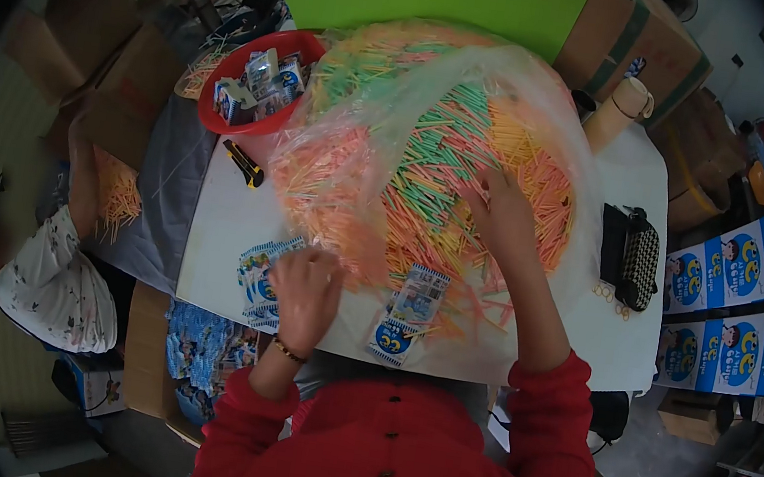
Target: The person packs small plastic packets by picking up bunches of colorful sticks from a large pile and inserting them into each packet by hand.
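A large heap of thin sticks (441, 155) in pink, green, yellow and orange lies in a clear plastic bag (365, 72). My right hand (498, 213) reaches over the heap with its fingers slightly apart, touching or just above the sticks. My left hand (306, 288) is at the front left of the heap, fingers curled; what they hold, if anything, is hidden. Beside it lie several blue-and-white printed packets (260, 271), partly covered by the hand. Between my hands, a clear-fronted packet (421, 294) overlaps another blue packet (390, 336) at the front of the table.
A red basin (215, 110) holding packets stands at the table's back left, near a yellow-black utility knife (243, 164). Right are a beige bottle (618, 113), a checkered pouch (640, 261) and blue printed boxes (731, 265). A co-worker (67, 284) sits left beside more sticks.
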{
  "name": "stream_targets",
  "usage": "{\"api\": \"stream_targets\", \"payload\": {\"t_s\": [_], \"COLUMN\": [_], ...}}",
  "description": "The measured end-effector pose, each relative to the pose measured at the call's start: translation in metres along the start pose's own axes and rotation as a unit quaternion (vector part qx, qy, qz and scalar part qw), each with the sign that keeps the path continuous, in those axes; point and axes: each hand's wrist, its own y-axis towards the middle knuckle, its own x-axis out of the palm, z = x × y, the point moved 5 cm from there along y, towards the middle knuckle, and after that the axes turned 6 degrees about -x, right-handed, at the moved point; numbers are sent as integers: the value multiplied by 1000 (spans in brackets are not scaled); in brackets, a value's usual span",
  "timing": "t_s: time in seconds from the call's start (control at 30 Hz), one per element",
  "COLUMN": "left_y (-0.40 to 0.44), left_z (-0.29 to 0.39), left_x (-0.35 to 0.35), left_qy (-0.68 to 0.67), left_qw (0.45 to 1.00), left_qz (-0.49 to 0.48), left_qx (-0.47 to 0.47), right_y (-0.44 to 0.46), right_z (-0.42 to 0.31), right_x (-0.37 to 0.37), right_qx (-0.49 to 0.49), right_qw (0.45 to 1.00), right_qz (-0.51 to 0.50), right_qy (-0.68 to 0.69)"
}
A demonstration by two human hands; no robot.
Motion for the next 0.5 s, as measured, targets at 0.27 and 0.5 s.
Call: {"api": "stream_targets", "payload": {"t_s": [0.27, 0.5], "left_y": [-9, -7], "left_z": [65, 50], "left_x": [83, 100], "left_qy": [-30, -138], "left_qw": [975, 974], "left_qz": [-222, -179], "left_qx": [1, -29], "right_y": [68, 69], "right_z": [20, 38], "right_x": [80, 54], "right_qx": [-13, -64], "right_qw": [945, 967], "right_qz": [-252, -156], "right_qy": [-210, -192]}}
